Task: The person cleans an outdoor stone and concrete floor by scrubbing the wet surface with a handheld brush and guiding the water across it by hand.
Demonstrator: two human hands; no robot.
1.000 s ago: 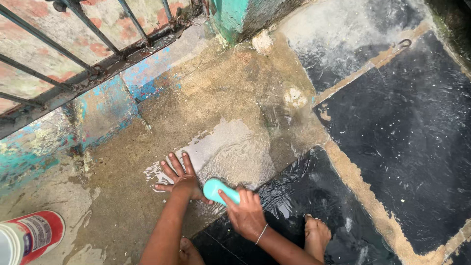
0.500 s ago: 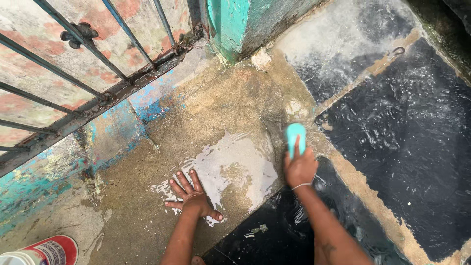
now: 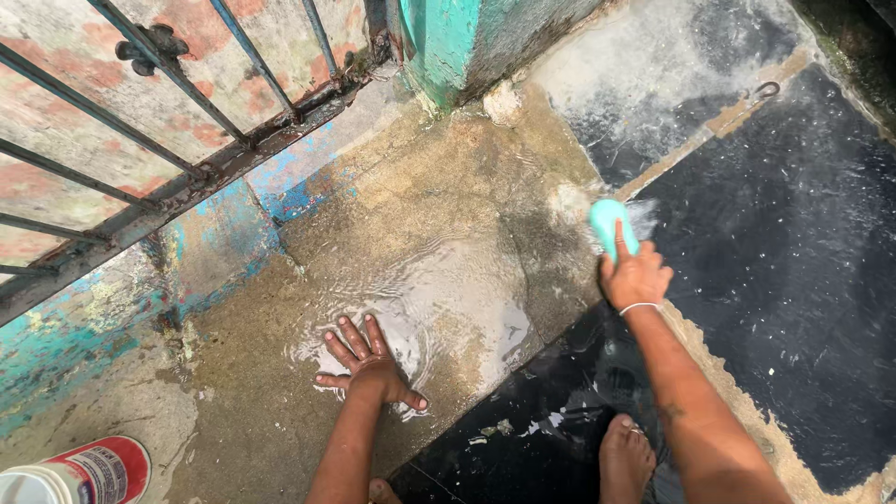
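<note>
My right hand [image 3: 635, 273] is closed round a turquoise scrub brush [image 3: 612, 225], index finger laid along its back, brush pressed on the wet floor where the tan cement strip [image 3: 695, 140] meets the black stone slab [image 3: 793, 261]; foamy water sits just beside the brush head. A thin white band circles that wrist. My left hand [image 3: 367, 364] is open, fingers spread w/ palm flat on the wet concrete floor [image 3: 439, 205], in a shallow puddle w/ ripples round it. The two hands are well apart, left nearer me, right further up & to the right. Below, btwn my forearms, my bare foot [image 3: 625, 457] stands on a 2nd wet black slab [image 3: 551, 411]. At bottom left lies a red & white can [image 3: 79, 471], partly cut off by the frame edge. Upper left: rusty metal railing [image 3: 168, 121] above a low ledge w/ peeling blue & turquoise paint [image 3: 215, 243]. Top centre: a turquoise pillar corner [image 3: 439, 37].
</note>
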